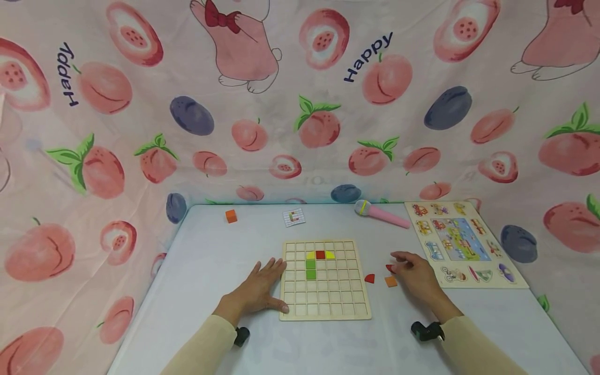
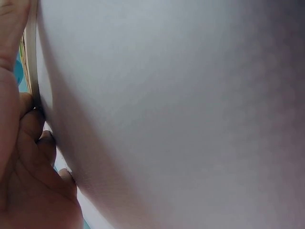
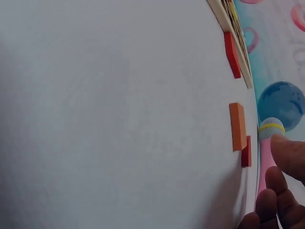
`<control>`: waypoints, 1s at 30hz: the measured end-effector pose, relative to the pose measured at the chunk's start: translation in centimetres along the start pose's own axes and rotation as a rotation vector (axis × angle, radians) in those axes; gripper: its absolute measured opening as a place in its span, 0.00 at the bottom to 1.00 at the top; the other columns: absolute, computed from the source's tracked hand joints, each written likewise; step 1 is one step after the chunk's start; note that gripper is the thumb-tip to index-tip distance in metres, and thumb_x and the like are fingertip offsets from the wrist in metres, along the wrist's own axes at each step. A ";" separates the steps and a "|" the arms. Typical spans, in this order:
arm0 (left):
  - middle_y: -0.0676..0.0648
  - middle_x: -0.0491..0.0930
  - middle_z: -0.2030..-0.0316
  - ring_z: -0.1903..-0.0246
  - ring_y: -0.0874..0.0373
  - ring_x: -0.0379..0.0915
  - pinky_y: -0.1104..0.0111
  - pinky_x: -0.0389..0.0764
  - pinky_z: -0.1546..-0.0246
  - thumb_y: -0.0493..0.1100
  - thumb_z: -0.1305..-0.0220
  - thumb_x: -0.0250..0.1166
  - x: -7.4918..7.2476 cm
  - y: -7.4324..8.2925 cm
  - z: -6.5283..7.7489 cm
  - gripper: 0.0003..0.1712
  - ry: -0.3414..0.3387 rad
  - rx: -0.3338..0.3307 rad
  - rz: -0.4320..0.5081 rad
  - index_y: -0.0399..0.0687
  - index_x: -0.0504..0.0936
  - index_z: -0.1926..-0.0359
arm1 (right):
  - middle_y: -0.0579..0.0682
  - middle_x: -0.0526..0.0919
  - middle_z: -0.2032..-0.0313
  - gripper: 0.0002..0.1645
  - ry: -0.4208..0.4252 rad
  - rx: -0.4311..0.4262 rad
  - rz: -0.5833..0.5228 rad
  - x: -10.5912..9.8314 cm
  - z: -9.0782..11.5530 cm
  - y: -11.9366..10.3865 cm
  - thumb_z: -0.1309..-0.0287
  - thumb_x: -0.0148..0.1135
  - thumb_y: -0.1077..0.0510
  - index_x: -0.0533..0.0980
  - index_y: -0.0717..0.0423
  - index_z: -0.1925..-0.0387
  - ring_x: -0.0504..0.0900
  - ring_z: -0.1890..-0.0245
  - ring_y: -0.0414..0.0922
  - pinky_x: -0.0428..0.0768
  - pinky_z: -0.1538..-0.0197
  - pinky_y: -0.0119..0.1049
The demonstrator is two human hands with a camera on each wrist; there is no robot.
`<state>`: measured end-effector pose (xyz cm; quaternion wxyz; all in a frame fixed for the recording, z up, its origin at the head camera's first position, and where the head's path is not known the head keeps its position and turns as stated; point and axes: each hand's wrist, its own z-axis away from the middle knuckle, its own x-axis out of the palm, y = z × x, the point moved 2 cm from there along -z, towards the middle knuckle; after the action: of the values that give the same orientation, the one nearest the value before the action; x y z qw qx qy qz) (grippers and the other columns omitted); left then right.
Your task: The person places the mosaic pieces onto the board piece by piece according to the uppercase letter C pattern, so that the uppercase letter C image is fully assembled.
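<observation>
A wooden grid board [image 1: 323, 299] lies on the table with several pieces set in it: a red square [image 1: 321, 254] between two yellow pieces, and green squares [image 1: 311, 269] below the left yellow one. My left hand [image 1: 255, 289] rests at the board's left edge, fingers spread, thumb on its near-left corner. To the right of the board lie a red quarter-round piece [image 1: 370, 278] and an orange square block [image 1: 391, 282]. My right hand [image 1: 417, 276] hovers, fingers bent loosely, beside another red piece [image 3: 246, 151], which lies on the table behind the orange block, apart from the fingers.
At the back stand an orange cube [image 1: 231, 216], a small pattern card [image 1: 294, 217] and a pink toy microphone [image 1: 384, 214]. A picture puzzle board [image 1: 469, 278] lies at the right, close by my right hand. A fruit-printed cloth [image 1: 290, 120] hangs behind the table.
</observation>
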<state>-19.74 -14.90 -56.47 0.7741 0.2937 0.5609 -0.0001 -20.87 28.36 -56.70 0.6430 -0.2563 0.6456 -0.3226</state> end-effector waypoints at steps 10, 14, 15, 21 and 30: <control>0.46 0.52 0.16 0.15 0.48 0.40 0.47 0.38 0.14 0.70 0.55 0.80 0.0 0.0 0.0 0.73 0.012 0.009 0.009 0.46 0.56 0.16 | 0.63 0.80 0.41 0.28 -0.055 -0.014 0.071 -0.1 0.0 0.5 0.34 0.67 0.64 0.77 0.59 0.33 0.75 0.47 0.57 0.79 0.44 0.50; 0.47 0.52 0.16 0.15 0.49 0.39 0.48 0.38 0.14 0.70 0.55 0.80 0.0 -0.1 -0.1 0.73 0.005 0.004 0.000 0.47 0.55 0.16 | 0.65 0.79 0.39 0.27 -0.072 -0.011 0.090 -0.2 0.0 0.5 0.34 0.68 0.64 0.78 0.59 0.34 0.75 0.47 0.58 0.80 0.42 0.54; 0.48 0.52 0.16 0.15 0.50 0.39 0.48 0.37 0.14 0.70 0.55 0.80 0.0 -0.1 -0.1 0.73 0.003 0.001 -0.003 0.48 0.55 0.16 | 0.66 0.79 0.39 0.27 -0.075 -0.011 0.094 -0.2 -0.1 0.5 0.34 0.68 0.64 0.78 0.60 0.34 0.76 0.46 0.58 0.80 0.41 0.56; 0.48 0.51 0.16 0.15 0.50 0.39 0.49 0.37 0.14 0.70 0.55 0.80 0.1 -0.1 -0.1 0.73 0.001 0.000 -0.006 0.48 0.54 0.16 | 0.67 0.78 0.39 0.23 -0.084 -0.009 0.117 0.0 -0.2 0.5 0.33 0.67 0.63 0.80 0.60 0.37 0.76 0.46 0.59 0.80 0.39 0.60; 0.47 0.51 0.16 0.15 0.50 0.39 0.48 0.37 0.14 0.70 0.55 0.80 0.1 -0.2 -0.1 0.73 0.003 0.006 -0.006 0.48 0.54 0.16 | 0.67 0.79 0.41 0.20 -0.076 0.003 0.136 0.2 -0.5 0.5 0.32 0.66 0.62 0.82 0.61 0.40 0.77 0.45 0.61 0.79 0.38 0.62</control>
<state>-19.88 -15.01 -56.69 0.7723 0.2943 0.5630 -0.0035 -21.34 28.57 -57.26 0.6878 -0.2229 0.6362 -0.2691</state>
